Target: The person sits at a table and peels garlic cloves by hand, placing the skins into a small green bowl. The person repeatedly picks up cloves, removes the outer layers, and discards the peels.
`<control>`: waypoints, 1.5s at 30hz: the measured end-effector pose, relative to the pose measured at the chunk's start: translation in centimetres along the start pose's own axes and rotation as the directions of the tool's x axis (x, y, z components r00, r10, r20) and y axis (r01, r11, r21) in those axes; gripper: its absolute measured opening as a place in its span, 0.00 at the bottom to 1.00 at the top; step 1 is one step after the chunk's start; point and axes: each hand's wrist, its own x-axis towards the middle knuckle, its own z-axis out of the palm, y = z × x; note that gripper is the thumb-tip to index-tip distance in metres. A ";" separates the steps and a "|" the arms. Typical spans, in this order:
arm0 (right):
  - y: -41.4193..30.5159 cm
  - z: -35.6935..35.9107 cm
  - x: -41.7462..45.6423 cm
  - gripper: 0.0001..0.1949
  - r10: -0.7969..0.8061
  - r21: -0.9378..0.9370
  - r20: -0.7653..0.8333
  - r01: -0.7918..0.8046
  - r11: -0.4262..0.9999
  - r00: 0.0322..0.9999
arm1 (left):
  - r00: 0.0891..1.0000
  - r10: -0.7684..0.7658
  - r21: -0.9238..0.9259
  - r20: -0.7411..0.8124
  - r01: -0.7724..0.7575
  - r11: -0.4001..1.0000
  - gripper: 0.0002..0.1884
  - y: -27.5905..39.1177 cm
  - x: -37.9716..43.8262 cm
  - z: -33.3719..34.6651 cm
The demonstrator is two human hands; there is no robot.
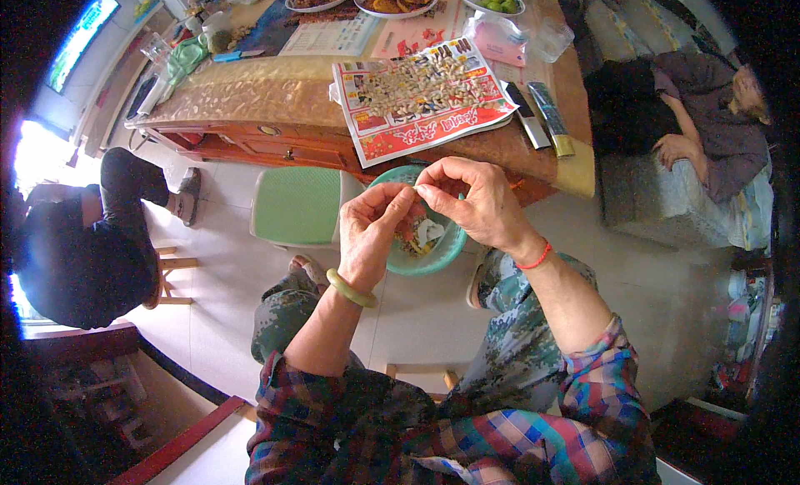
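Observation:
Between the fingertips of my left hand (375,225) and my right hand (475,200) is a small pale piece (417,188), perhaps a seed or nut; the fingers mostly cover it. Both hands are raised over a green plastic basin (451,250). Inside it lie yellowish scraps and a crumpled white piece (429,231). Just beyond the hands, a printed flyer (400,138) lies over the table edge. Many small pale seeds or nuts (431,85) are spread across it.
A green-topped stool (299,205) stands left of the basin. The wooden table (250,88) holds plates of food, a pink tissue pack (500,42), a cleaver-like blade (530,119) and a dark tube (551,117). One person sits at left (87,254), another at right (712,122).

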 end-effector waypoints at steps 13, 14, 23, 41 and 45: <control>0.1 0.6 -0.1 0.09 -0.132 -0.100 -0.037 0.128 0.987 0.991 | 0.996 0.035 -0.060 -0.082 -0.040 0.997 0.10 0.0 -0.1 0.5; 0.1 0.5 -0.2 0.09 -0.132 -0.108 -0.028 0.128 0.986 0.991 | 0.996 0.041 -0.058 -0.079 -0.046 0.997 0.10 -0.1 -0.1 0.5; -0.1 -0.1 -0.3 0.09 -0.104 -0.078 0.000 0.104 0.992 0.995 | 0.997 0.076 0.108 -0.015 -0.074 0.991 0.10 0.9 -0.5 0.3; -0.4 0.0 0.1 0.07 -0.500 -0.455 0.025 0.455 0.766 0.866 | 0.957 -0.179 -0.457 0.228 0.267 0.848 0.11 0.2 -0.1 -1.1; -0.6 -0.3 0.0 0.08 -0.321 -0.160 -0.040 0.311 0.937 0.946 | 0.961 -0.157 -0.506 0.228 0.255 0.824 0.11 0.3 0.0 -0.7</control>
